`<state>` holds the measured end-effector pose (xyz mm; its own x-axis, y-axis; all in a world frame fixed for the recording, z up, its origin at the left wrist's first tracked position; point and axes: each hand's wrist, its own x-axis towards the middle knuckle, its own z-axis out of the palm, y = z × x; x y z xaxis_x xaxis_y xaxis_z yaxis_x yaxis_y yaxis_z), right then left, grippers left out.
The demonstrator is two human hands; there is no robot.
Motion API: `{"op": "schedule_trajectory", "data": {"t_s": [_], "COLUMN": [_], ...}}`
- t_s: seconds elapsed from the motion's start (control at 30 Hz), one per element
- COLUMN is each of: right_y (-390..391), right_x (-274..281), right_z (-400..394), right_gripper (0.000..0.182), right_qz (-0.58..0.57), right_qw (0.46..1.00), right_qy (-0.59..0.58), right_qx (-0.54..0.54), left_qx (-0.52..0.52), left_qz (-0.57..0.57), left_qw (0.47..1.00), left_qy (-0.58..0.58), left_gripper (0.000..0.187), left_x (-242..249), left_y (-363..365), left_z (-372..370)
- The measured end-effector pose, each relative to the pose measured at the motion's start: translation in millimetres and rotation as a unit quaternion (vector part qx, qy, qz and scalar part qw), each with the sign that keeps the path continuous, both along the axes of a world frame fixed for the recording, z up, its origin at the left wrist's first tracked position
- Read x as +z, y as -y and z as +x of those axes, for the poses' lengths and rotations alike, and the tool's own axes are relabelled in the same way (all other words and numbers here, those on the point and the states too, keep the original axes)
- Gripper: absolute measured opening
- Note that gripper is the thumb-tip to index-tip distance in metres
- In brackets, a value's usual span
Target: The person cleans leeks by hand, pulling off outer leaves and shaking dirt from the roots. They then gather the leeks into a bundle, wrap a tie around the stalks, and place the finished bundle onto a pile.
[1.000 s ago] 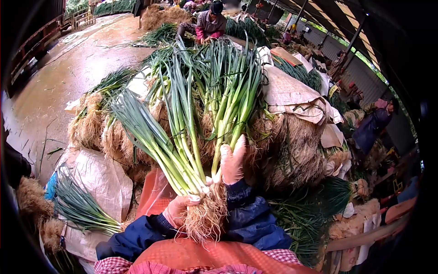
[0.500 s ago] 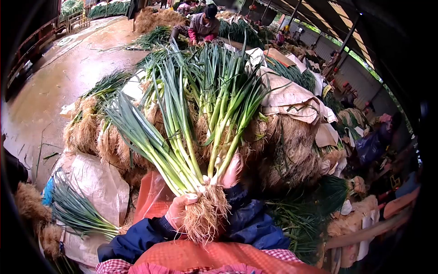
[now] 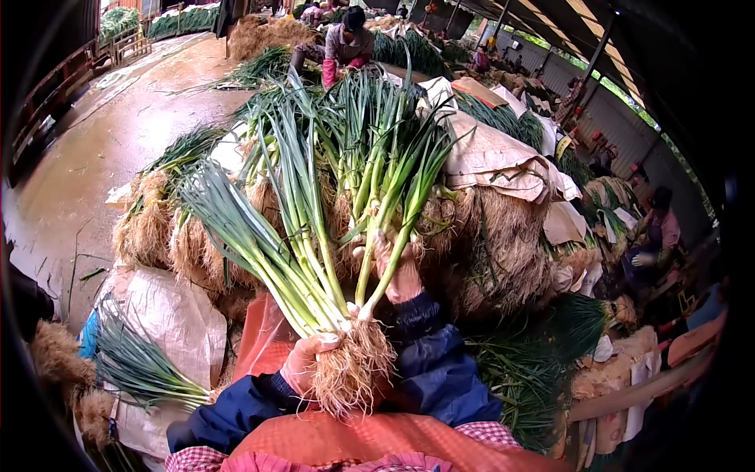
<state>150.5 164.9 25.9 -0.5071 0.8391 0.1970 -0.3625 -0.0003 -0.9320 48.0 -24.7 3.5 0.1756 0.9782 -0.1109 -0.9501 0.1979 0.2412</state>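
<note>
My left hand (image 3: pixel 305 363) is closed round the lower stalks of a bunch of green onions (image 3: pixel 318 263), just above their pale, hairy roots (image 3: pixel 355 371). The long green leaves fan upward and away from me. Behind the right-hand stalks of the bunch is my right hand (image 3: pixel 399 271), its back and wrist visible; stalks and leaves partly hide its fingers, so its grip is unclear. An orange apron (image 3: pixel 346 440) covers my lap below the roots.
Stacked onions with hanging roots (image 3: pixel 507 252) stand ahead, partly under a pale sheet (image 3: pixel 495 153). Another bunch (image 3: pixel 145 358) lies at the left on a pale sack (image 3: pixel 185 307). A co-worker (image 3: pixel 346 43) bends over onions beyond the stack. Wet floor (image 3: pixel 102 157) stretches away at left.
My right hand has moved up along the stalks, away from the root end. My left hand stays at the base. The co-worker ahead has shifted posture, one arm further left.
</note>
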Motion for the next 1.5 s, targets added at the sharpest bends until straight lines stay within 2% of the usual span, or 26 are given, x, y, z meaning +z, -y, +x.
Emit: {"op": "schedule_trajectory", "data": {"t_s": [0.03,0.1,0.13,0.17,0.27,0.3,0.33,0.37,0.43,0.5,0.57,0.6,0.63,0.73,0.8,0.83,0.93,1.0,1.03,1.1,1.17,1.23,1.37,1.4,1.43,1.5], "right_y": [-2,-7,19,21,67,69,73,74,73,61,39,13,-11,-1,17,37,71,95,97,94,89,78,12,4,6,6], "right_x": [0,-53,-34,-89,-74,-72,-56,-48,-3,16,33,17,-3,-22,-20,-20,-51,-80,-101,-103,-32,4,-20,-23,-33,-41], "right_z": [-11,-17,-9,-10,53,76,87,97,97,72,27,16,5,-43,-37,-38,30,73,97,142,117,77,4,0,-8,0], "right_gripper": [0.029,0.029,0.029,0.031,0.029,0.028,0.031,0.034,0.026,0.027,0.031,0.038,0.047,0.028,0.023,0.018,0.019,0.025,0.024,0.035,0.037,0.032,0.025,0.021,0.017,0.013], "right_qz": [-0.124,0.019,0.064,0.265,0.312,0.278,0.247,0.258,0.283,0.106,0.105,0.029,-0.045,0.001,0.035,0.125,0.384,0.416,0.360,0.286,0.008,-0.008,0.100,0.095,0.135,0.217], "right_qw": [0.990,0.997,0.991,0.946,0.878,0.796,0.661,0.573,0.641,0.926,0.974,0.992,0.996,0.988,0.998,0.989,0.867,0.819,0.837,0.681,0.790,0.950,0.990,0.988,0.981,0.915], "right_qy": [-0.066,-0.036,0.097,0.057,0.360,0.530,0.675,0.725,0.695,0.363,0.090,0.023,-0.046,-0.115,-0.046,-0.044,0.295,0.380,0.409,0.671,0.598,0.313,0.100,0.120,0.087,0.289], "right_qx": [-0.025,-0.067,-0.062,-0.178,-0.040,0.085,0.217,0.282,0.160,-0.025,-0.177,-0.118,-0.055,-0.104,-0.009,-0.063,-0.116,-0.108,-0.058,0.071,0.134,0.004,-0.006,-0.016,-0.109,-0.179], "left_qx": [-0.004,-0.029,0.029,0.007,0.027,0.040,0.041,0.041,0.024,0.007,0.032,0.043,0.032,0.010,0.008,0.003,0.035,0.036,0.063,0.058,0.048,0.029,0.038,0.051,0.064,0.041], "left_qz": [-0.011,-0.026,-0.018,0.000,0.019,0.016,0.030,0.046,0.014,0.031,0.004,-0.007,-0.005,0.028,0.040,0.044,0.034,0.070,0.053,0.036,0.022,0.019,-0.024,-0.019,-0.018,-0.047], "left_qw": [1.000,0.999,0.999,0.997,0.998,0.998,0.998,0.997,0.999,0.997,0.995,0.995,0.994,0.992,0.991,0.990,0.991,0.987,0.991,0.994,0.997,0.999,0.995,0.993,0.992,0.986], "left_qy": [-0.012,0.017,-0.002,0.073,0.048,0.039,0.043,0.045,0.031,0.076,0.091,0.095,0.101,0.120,0.129,0.136,0.122,0.138,0.109,0.085,0.052,0.018,-0.091,-0.100,-0.103,-0.156], "left_gripper": [0.048,0.046,0.048,0.063,0.057,0.058,0.059,0.060,0.061,0.061,0.060,0.059,0.058,0.056,0.056,0.056,0.057,0.058,0.057,0.057,0.056,0.051,0.046,0.045,0.045,0.040], "left_x": [-11,-18,3,-34,6,10,9,9,13,15,23,26,21,0,-8,-7,16,16,12,20,17,12,12,20,24,3], "left_y": [2,4,4,1,-1,-2,-1,-1,1,2,7,8,8,13,12,12,5,-5,-8,-9,-9,-11,-5,-6,-5,-6], "left_z": [-3,-8,-2,-9,-11,-10,-11,-12,-18,-17,-11,-10,-10,-16,-19,-19,-20,-20,-21,-21,-21,-16,2,3,5,1]}}
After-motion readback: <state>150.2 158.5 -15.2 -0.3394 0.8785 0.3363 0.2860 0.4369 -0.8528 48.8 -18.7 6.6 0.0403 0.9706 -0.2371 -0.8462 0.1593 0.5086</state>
